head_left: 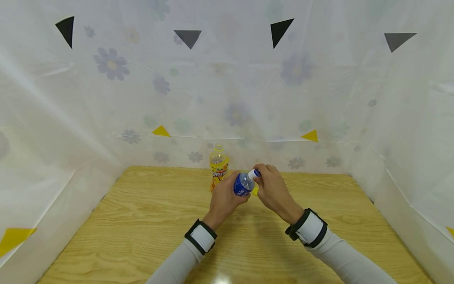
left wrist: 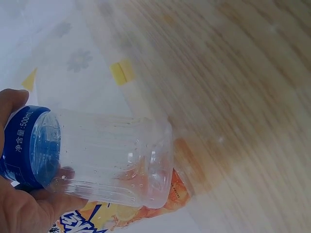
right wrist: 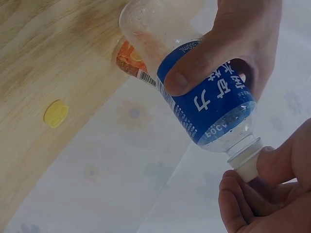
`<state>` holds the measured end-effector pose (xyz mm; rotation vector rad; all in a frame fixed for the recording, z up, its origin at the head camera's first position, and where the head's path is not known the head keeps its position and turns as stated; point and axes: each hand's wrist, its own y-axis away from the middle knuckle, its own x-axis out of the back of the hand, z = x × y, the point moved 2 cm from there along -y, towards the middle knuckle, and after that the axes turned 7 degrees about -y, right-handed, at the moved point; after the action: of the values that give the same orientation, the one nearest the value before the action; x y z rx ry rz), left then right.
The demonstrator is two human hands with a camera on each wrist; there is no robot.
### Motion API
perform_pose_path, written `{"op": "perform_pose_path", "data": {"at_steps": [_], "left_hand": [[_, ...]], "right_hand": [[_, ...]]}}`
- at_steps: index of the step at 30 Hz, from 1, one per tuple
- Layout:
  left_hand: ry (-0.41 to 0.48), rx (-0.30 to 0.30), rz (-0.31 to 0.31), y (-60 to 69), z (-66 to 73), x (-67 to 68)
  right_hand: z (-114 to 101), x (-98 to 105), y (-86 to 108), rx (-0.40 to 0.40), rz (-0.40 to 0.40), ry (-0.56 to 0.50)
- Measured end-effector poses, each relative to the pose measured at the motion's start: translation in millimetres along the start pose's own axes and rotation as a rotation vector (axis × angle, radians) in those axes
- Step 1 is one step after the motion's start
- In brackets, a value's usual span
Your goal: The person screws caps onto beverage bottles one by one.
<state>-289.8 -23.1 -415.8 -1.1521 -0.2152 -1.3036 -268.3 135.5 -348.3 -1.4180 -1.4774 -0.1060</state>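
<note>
1. Nearest, the left hand [head_left: 223, 197] has its fingers curled round the labelled middle of the blue-labelled bottle [head_left: 242, 185], which is held tilted above the surface [head_left: 142, 225].
2. The right hand [head_left: 274, 191] pinches the white cap [right wrist: 248, 162] at that bottle's neck between thumb and fingers. This cap sits at the mouth; whether it is loose or tight (or which way it is being turned) I cannot tell.
3. Beyond, the yellow cap [right wrist: 56, 114] lies on the surface, apart from any bottle.
4. Just behind the left hand, the yellow-labelled bottle [head_left: 218, 163] stands upright with its mouth bare.
5. Farthest, the flowered curtain [head_left: 213, 102] hangs behind the surface.
6. Taking the work as uncapping, I judge it about half done: one bottle is open and its likely cap set aside, while the white cap is left to come away.
</note>
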Motion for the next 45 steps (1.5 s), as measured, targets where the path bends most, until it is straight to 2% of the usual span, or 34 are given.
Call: {"op": "perform_pose_path", "data": {"at_steps": [13, 24, 31, 37, 45], "left_hand": [[-0.018, -0.008, -0.004, 0.2, 1.0, 0.6], [-0.02, -0.008, -0.006, 0.9, 0.5, -0.8], [-0.031, -0.022, 0.014, 0.7, -0.1, -2.5], [-0.022, -0.004, -0.005, 1.1, 0.8, -3.0], [-0.021, -0.01, 0.002, 1.0, 1.6, -2.5]], "right_hand": [[3, 0, -0.2, 0.021, 0.022, 0.019], [5, 1, -0.8, 0.004, 0.022, -0.009], [9, -2, -1.7, 0.043, 0.093, -0.021], [10, -5, -1.2, 0.097, 0.156, -0.019], [10, -3, -1.5, 0.086, 0.143, -0.016]]}}
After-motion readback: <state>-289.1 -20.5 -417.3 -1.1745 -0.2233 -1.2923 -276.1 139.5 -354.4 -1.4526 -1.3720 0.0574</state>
